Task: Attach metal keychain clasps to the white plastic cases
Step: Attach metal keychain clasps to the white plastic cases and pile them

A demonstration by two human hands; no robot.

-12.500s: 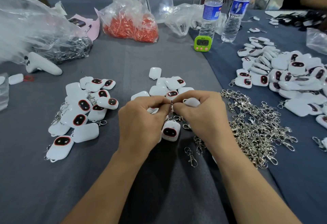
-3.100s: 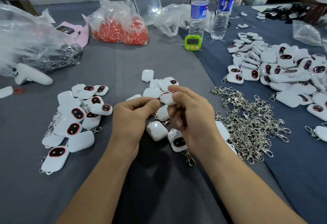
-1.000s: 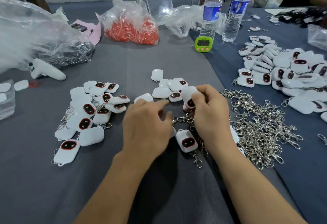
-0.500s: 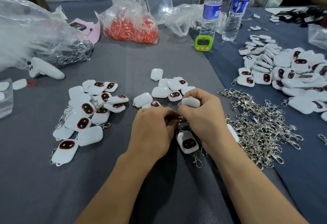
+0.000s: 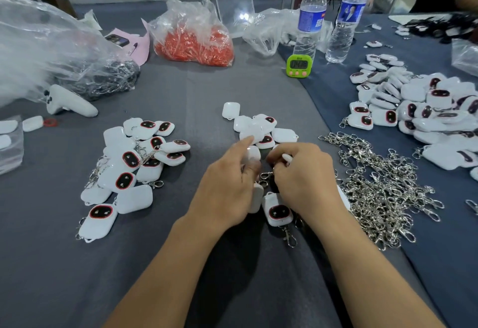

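Note:
My left hand (image 5: 227,185) holds a white plastic case (image 5: 252,155) at its fingertips, with the index finger stretched forward. Right beside it, my right hand (image 5: 302,177) has curled fingers and pinches a metal clasp (image 5: 266,175) just under that case. Below the hands lie a case on its edge (image 5: 256,198) and a red-and-black-faced case (image 5: 278,210) with a clasp (image 5: 291,237) attached. Loose cases (image 5: 256,127) are heaped just beyond my hands. A heap of clasps (image 5: 382,190) lies to the right.
Cases with clasps lie piled at the left (image 5: 134,162). A large pile of cases (image 5: 426,115) fills the far right. At the back stand two water bottles (image 5: 309,17), a green timer (image 5: 297,66), a bag of red parts (image 5: 192,40), clear plastic bags (image 5: 51,50) and a white controller (image 5: 69,102).
The hands have drawn slightly apart. The white case that was at my right hand's fingers is now at my left hand's fingertips, whose index finger has straightened forward.

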